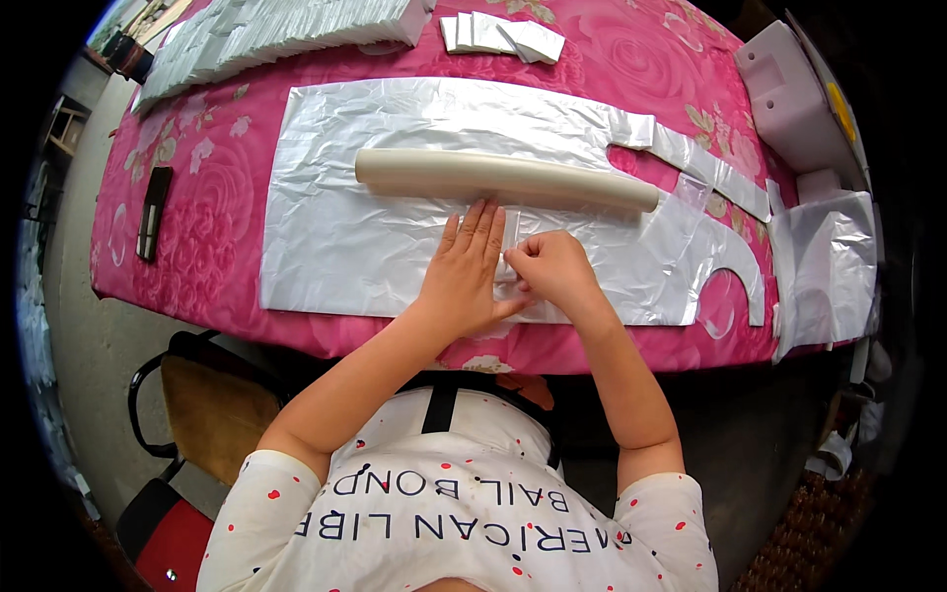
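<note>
One beige tube (498, 180) lies on one silvery plastic sheet (335, 232); two rows of white packets (286, 44) sit at 11 and 12 o'clock. The left grip (464, 261) is spread flat on the sheet, tube just beyond at 12 o'clock. The right grip (554, 266) is pressed together, tube at 11 o'clock; whether it pinches plastic, I cannot tell.

The silvery-white flat bag of thin plastic (326, 227) looks crinkled and glossy. On it, the long beige tube (503, 178) is smooth with a soft sheen. Pink, rose-printed smooth covering wraps the worktop (212, 247). Toward eleven o'clock, the long white row of folded plastic packs (286, 44) shines faintly; toward two, the white blocky box (794, 104) seems matt, plastic or foam.
</note>
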Tool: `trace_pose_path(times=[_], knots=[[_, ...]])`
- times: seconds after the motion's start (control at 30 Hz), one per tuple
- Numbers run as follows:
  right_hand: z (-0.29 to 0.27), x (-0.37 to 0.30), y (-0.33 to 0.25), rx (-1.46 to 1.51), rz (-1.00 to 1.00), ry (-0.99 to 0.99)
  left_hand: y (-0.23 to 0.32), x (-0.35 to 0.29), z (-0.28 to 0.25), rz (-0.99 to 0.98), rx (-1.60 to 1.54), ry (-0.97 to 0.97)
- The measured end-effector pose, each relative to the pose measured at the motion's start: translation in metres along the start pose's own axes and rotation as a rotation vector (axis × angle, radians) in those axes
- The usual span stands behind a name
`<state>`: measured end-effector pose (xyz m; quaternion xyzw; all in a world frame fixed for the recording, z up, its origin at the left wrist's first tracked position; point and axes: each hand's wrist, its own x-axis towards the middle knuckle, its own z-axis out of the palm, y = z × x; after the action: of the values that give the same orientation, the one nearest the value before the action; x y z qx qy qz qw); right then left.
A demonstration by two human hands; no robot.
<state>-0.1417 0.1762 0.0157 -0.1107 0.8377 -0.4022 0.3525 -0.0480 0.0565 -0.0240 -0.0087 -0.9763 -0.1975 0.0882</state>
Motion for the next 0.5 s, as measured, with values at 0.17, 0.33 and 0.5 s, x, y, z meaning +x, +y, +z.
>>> trace_pose_path(times=[0.17,0.33,0.5], knots=[[0.006,-0.015,0.001,-0.328,-0.223,0.185,0.002,0.002,-0.001,-0.014,0.012,-0.022],[-0.008,-0.03,0.005,-0.524,-0.177,0.209,-0.002,0.001,-0.004,0.024,-0.038,0.01],[-0.001,-0.033,-0.002,-0.663,-0.503,0.367,-0.01,-0.019,-0.016,0.007,-0.34,0.131]])
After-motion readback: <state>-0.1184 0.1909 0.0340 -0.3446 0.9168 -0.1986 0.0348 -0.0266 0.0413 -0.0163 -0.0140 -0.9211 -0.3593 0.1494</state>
